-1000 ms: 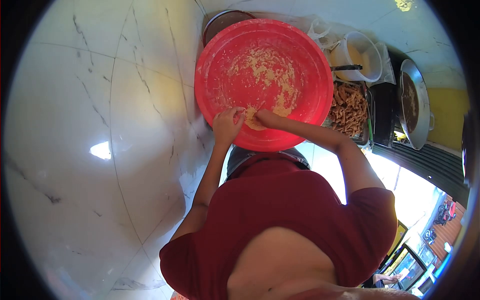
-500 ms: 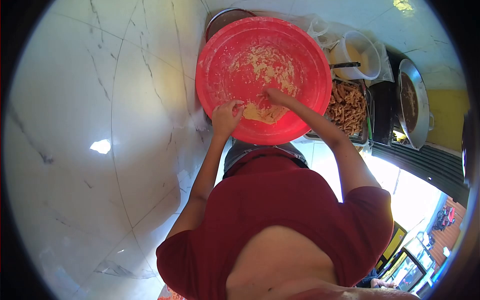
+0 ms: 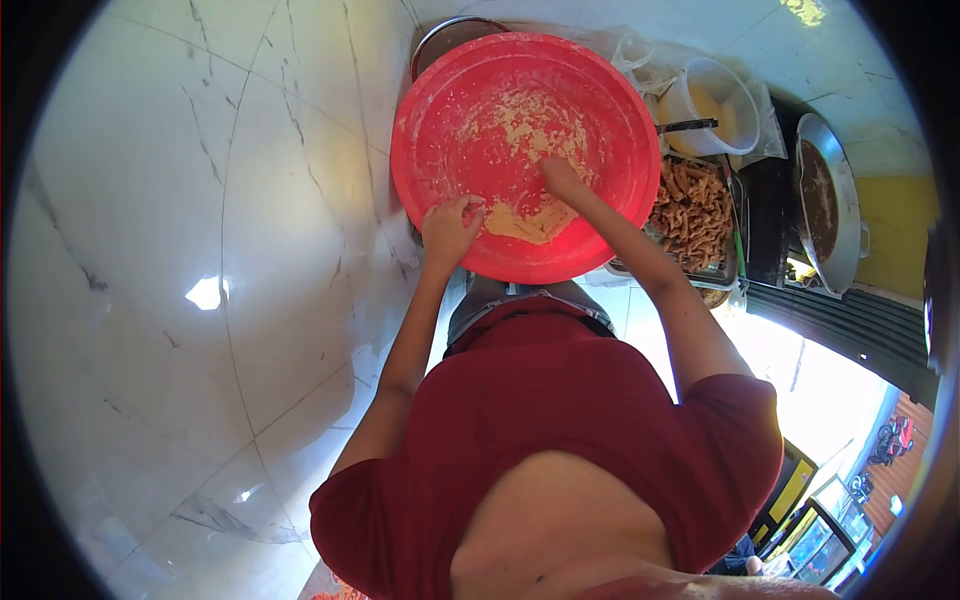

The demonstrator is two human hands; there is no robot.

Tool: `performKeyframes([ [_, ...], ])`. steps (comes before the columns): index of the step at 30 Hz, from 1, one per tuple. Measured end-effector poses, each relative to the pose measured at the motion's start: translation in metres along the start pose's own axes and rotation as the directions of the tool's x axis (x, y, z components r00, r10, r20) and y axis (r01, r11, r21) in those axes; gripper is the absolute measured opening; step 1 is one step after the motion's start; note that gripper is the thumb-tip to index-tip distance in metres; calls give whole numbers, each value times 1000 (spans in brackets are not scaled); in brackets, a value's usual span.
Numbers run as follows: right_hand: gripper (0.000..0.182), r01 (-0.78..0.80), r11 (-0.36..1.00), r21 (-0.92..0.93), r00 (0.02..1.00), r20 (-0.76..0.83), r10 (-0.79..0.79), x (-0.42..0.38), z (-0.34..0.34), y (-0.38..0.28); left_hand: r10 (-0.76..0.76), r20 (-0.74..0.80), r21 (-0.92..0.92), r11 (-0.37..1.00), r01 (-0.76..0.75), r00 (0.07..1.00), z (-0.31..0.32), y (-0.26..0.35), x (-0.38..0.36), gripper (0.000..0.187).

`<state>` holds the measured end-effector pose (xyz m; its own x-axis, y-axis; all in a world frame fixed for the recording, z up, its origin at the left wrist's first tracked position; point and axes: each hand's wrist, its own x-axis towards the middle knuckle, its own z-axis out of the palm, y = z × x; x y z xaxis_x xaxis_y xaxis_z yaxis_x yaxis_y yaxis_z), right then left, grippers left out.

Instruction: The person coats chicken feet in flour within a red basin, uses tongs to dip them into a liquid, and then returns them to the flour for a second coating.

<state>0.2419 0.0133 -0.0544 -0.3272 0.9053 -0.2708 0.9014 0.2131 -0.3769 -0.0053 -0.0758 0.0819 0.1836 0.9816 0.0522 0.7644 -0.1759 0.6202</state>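
A big round red basin (image 3: 440, 125) stands in front of my body, dusted with pale flour-like powder. A heap of yellowish crumbly flour (image 3: 528, 224) lies on its near side, and looser crumbs are scattered toward the far side. My left hand (image 3: 452, 230) is over the near left rim, fingers curled and the tips close to the thumb; anything between them is too small to make out. Inside the basin, my right hand (image 3: 563, 180) is closed like a fist just above and right of the heap. Its fingertips are hidden beneath it.
Right of the basin sits a tray of brown fried pieces (image 3: 692, 215). Behind it is a translucent tub (image 3: 740, 115) with yellowish contents. A wide metal pan (image 3: 845, 200) of brown liquid stands farther right. A marbled tiled wall (image 3: 200, 300) runs along the left.
My right hand has moved slightly away from me and to the right, off the heap. An orange-pink patch in the heap no longer shows. My left hand has barely moved.
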Motion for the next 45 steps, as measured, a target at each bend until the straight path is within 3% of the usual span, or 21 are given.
performKeyframes([
  [2, 20, 30, 989, 146, 999, 15, -33, -11, -27, -13, 17, 24, 68, 998, -19, 1000, 0, -2, 1, 24],
  [4, 17, 45, 993, 107, 921, 380, -83, -27, -40, -43, 13, 77, 109, 994, -21, 997, 4, -5, 2, 26],
  [6, 22, 136, 991, 13, 829, 547, -121, -43, -21, -62, -8, 152, 130, 992, -12, 988, 13, -10, 6, 28],
  [9, 29, 318, 938, -138, 908, 328, -260, -47, 27, -63, -55, 327, -96, 991, 91, 944, 24, -7, 19, 33],
  [12, 32, 204, 977, -59, 825, 548, -139, -47, 1, -63, -22, 466, 6, 1000, 22, 884, 43, -8, 31, 35],
  [15, 30, 161, 986, -49, 778, 621, -96, -45, -30, -39, 46, 656, -15, 999, -48, 753, 89, -31, 44, 39],
  [17, 27, 23, 997, 77, 764, 642, -68, -47, -68, -26, 43, 698, 63, 991, -121, 715, 104, -17, 49, 39],
  [19, 27, -119, 970, 211, 835, 551, -18, -42, -84, 4, 57, 703, 98, 980, -175, 709, 117, 3, 49, 39],
  [22, 32, -128, 929, 349, 937, 349, -2, -34, -103, 35, 73, 628, 156, 964, -218, 775, 136, 33, 41, 38],
  [25, 36, -75, 991, 112, 963, 264, 43, -20, -102, 39, 1, 502, 311, 933, -182, 865, 166, 50, 35, 36],
  [27, 37, -4, 996, 86, 979, 204, -14, -12, -88, 36, -51, 447, 380, 914, -138, 893, 189, 46, 35, 39],
  [30, 34, 53, 997, 47, 980, 189, -61, 1, -69, 24, -78, 549, 361, 920, -152, 832, 198, 29, 43, 32],
  [33, 27, 177, 984, -28, 978, 115, -173, 3, -35, 29, -11, 588, 326, 918, -224, 809, 152, 26, 44, 22],
  [34, 24, 233, 971, -62, 971, 76, -228, 3, -27, 29, -65, 562, 355, 920, -169, 824, 135, 26, 46, 20],
  [37, 22, 165, 985, -54, 972, 178, -153, -9, -36, 15, -218, 480, 443, 896, -21, 850, 104, 5, 51, 18],
  [39, 21, 138, 988, -73, 980, 156, -125, -16, -27, 13, -302, 432, 508, 860, 48, 850, 117, -29, 50, 20],
  [42, 20, 125, 992, -17, 986, 116, -122, -26, 6, 14, -270, 376, 489, 870, 58, 887, 132, -46, 40, 20],
  [43, 19, 124, 992, 17, 987, 101, -125, -33, 9, 9, -271, 432, 487, 873, 30, 860, 127, -39, 41, 21],
  [45, 20, 143, 987, -71, 967, 223, -124, -43, 4, -13, -267, 545, 475, 879, -30, 795, 125, -19, 42, 25],
])
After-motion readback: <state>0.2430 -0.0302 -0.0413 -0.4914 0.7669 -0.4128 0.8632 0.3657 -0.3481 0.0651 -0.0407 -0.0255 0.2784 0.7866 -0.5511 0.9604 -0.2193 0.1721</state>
